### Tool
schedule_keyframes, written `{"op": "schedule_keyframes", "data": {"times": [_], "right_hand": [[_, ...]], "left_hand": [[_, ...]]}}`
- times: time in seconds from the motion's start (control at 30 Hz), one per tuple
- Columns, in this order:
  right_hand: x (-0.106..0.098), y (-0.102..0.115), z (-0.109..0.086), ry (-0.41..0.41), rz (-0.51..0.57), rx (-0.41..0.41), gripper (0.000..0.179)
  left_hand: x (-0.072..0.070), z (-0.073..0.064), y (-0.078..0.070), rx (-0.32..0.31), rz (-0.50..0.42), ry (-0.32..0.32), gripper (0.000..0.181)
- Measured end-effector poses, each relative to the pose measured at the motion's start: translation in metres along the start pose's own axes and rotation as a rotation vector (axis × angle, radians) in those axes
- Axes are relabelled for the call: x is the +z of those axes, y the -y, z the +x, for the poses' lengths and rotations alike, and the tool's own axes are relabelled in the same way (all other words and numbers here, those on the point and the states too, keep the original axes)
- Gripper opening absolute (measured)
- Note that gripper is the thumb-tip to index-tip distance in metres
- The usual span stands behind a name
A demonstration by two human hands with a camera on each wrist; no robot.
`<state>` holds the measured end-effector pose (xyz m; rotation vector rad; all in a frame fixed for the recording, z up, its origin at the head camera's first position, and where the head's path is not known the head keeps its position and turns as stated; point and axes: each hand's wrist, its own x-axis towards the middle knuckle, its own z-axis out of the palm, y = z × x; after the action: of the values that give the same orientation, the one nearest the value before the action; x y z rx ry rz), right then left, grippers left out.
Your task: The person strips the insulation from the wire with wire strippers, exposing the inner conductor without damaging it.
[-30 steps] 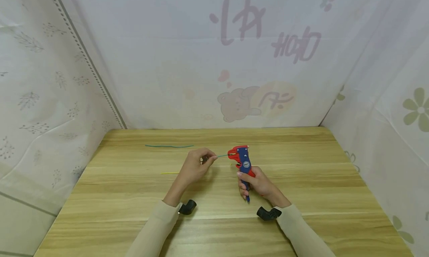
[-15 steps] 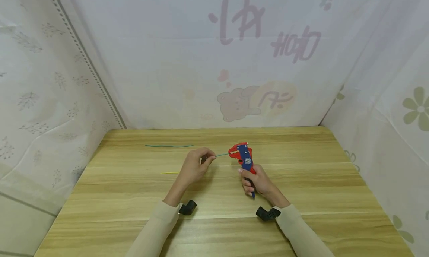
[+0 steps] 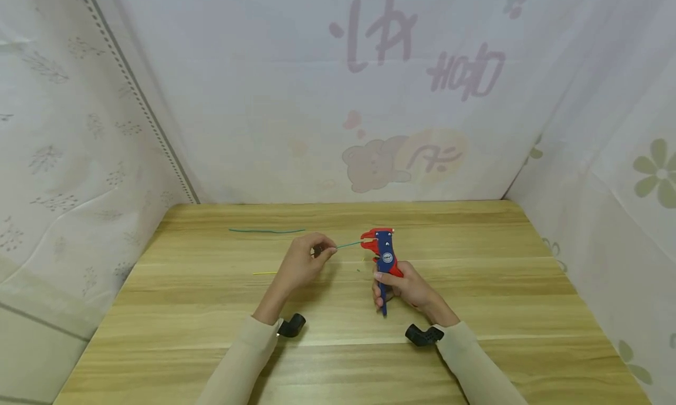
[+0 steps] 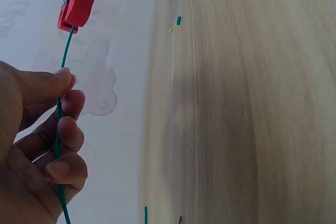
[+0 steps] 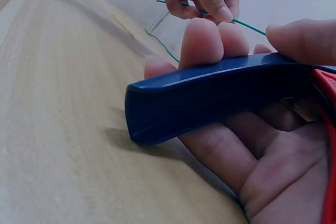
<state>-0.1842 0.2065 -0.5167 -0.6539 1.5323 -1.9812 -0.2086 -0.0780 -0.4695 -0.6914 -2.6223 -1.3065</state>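
In the head view my left hand (image 3: 305, 258) pinches a green wire (image 3: 348, 244) between thumb and fingertips. The wire's rear part runs across the curled fingers, as the left wrist view shows. Its front end reaches the red nose of a red-and-blue wire stripper (image 3: 386, 253); whether it sits inside the jaws is unclear. My right hand (image 3: 404, 284) grips the stripper's handles, with the blue handle (image 5: 210, 93) crossing the fingers in the right wrist view. The stripper's jaws stand apart. A tiny green piece (image 4: 178, 20) lies on the table beside a yellow speck (image 4: 170, 30).
Another green wire (image 3: 266, 230) lies toward the table's back left. A yellow wire (image 3: 264, 273) is partly behind the left forearm. A reddish wire end (image 4: 180, 220) shows at the bottom of the left wrist view. Printed curtains surround the wooden table (image 3: 475, 287).
The stripper tilted and rose slightly, then came back more upright, its jaws now visibly apart. The left hand shifted slightly left with the wire. A tiny green piece now shows on the table below.
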Motion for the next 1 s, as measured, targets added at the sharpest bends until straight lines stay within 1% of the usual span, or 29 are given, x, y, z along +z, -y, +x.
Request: {"op": "schedule_keyframes", "data": {"times": [0.3, 0.5, 0.63, 0.83, 1.0], "right_hand": [[-0.001, 0.000, 0.001, 0.020, 0.018, 0.006, 0.041], [-0.004, 0.003, -0.002, -0.013, -0.009, 0.019, 0.042], [-0.009, 0.004, -0.004, -0.026, -0.012, 0.007, 0.039], [-0.015, 0.004, -0.004, -0.032, 0.004, -0.019, 0.029], [-0.016, 0.007, -0.006, -0.047, -0.005, -0.015, 0.031]], "left_hand": [[-0.003, -0.004, 0.009, -0.040, 0.007, 0.026, 0.005], [-0.006, -0.006, 0.013, -0.070, 0.018, 0.038, 0.006], [-0.009, -0.009, 0.016, -0.091, 0.030, 0.048, 0.006], [-0.014, -0.013, 0.020, -0.090, 0.036, 0.051, 0.004], [-0.020, -0.017, 0.024, -0.090, 0.057, 0.057, 0.005]]}}
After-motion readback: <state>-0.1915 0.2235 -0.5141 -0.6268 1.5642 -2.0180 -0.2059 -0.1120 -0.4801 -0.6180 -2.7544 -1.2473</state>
